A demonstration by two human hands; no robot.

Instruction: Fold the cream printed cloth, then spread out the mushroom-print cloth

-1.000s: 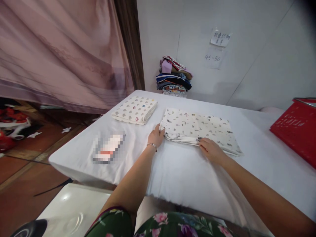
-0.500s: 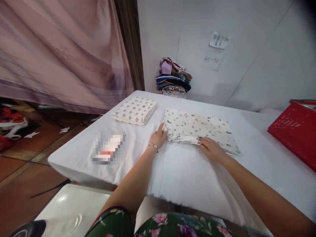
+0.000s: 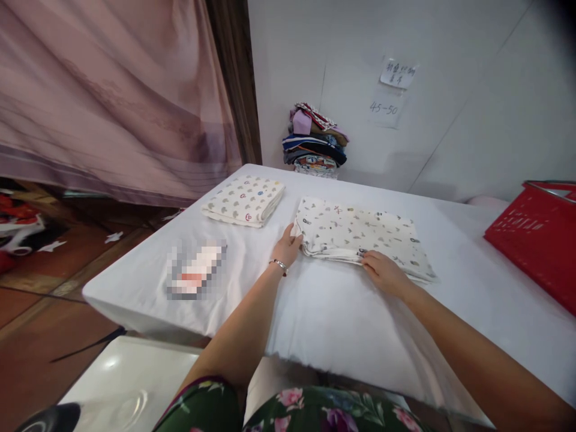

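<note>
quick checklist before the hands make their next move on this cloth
1. Left hand touching the patterned cloth's left end: ok
2. Right hand at its near edge: ok
3. Mushroom-print folded cloth apart from the patterned cloth: ok
4. Red basket apart from both hands: ok
5. Pixelated item apart from the left hand: ok
6. Layers lined up underneath: cannot tell, hidden from this view
</note>
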